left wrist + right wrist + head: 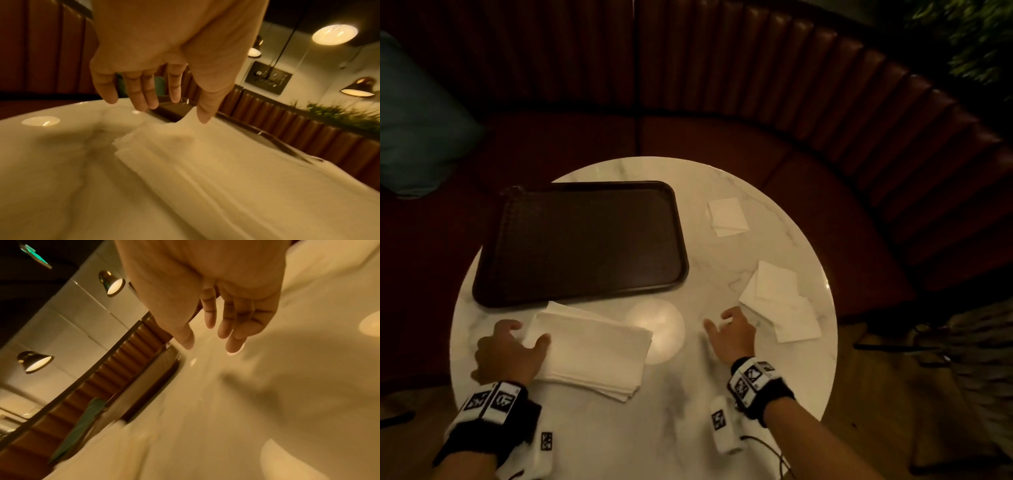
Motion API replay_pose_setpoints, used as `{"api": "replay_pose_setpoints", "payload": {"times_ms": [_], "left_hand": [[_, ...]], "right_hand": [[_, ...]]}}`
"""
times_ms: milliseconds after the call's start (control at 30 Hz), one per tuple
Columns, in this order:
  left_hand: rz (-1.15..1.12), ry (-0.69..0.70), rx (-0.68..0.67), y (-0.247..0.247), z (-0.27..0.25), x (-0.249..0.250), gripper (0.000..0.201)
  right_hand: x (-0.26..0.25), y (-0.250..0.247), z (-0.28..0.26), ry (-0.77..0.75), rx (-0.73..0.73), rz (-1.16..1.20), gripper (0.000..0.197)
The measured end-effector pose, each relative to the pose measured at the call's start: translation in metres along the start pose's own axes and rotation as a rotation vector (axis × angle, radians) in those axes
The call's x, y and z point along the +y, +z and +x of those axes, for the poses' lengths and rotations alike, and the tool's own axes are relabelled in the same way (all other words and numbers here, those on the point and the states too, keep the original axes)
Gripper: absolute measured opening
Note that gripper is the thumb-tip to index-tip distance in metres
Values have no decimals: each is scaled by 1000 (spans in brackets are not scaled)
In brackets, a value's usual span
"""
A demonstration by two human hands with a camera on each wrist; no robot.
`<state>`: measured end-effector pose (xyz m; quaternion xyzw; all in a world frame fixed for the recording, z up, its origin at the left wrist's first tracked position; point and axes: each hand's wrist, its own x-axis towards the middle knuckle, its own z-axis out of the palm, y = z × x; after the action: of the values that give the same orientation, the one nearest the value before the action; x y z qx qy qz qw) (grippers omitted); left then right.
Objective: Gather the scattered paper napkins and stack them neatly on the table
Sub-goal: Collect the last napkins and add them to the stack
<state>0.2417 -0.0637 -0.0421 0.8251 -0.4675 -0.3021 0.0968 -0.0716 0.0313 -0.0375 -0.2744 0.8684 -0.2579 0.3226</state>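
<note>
A thick stack of white paper napkins [592,353] lies at the near left of the round marble table [688,428]. My left hand [524,337] rests at its left end, thumb on top; in the left wrist view the fingers [144,91] hang straight above the stack [205,170] and the thumb touches a raised corner. My right hand [719,322] hovers open over bare marble, just left of a loose cluster of napkins [777,294]; its fingers [226,327] hold nothing. One more napkin [726,216] lies farther back on the right.
A dark brown tray [582,240] fills the table's back left, close behind the stack. A curved red-brown booth seat [756,137] wraps the far side, with a teal cushion [417,130] at left. Lamp glare [657,329] shines on the marble between my hands.
</note>
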Motion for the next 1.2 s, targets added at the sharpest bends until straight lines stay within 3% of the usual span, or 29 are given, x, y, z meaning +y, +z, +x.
{"api": "replay_pose_setpoints", "payload": {"times_ms": [100,200,333,467,633,800,967,1067,1200], "left_hand": [[6,112,19,-1,-26,4,50],[-37,242,-86,5,-54,10,34],[10,375,-317,24,-98,17,19],[63,406,-435,46,-123,12,21],[52,382,-427,58,-135,4,26],[63,397,-384,58,-136,5,18],[70,463,-375,51,-132,22,17],[44,552,-363,42,-135,48,17],[-139,754,-299,20,-146,96,34]], "right_hand": [[28,-47,37,46,145,-89,28],[48,-78,70,37,200,-214,39],[62,-90,103,-101,57,-559,61],[72,-85,123,-182,-41,-679,58],[74,-81,134,-236,-13,-796,44],[68,-92,143,-241,9,-746,34],[34,-111,116,-509,184,-703,23],[7,-117,82,-649,67,-544,19],[-33,-123,27,-649,-327,-248,29]]}}
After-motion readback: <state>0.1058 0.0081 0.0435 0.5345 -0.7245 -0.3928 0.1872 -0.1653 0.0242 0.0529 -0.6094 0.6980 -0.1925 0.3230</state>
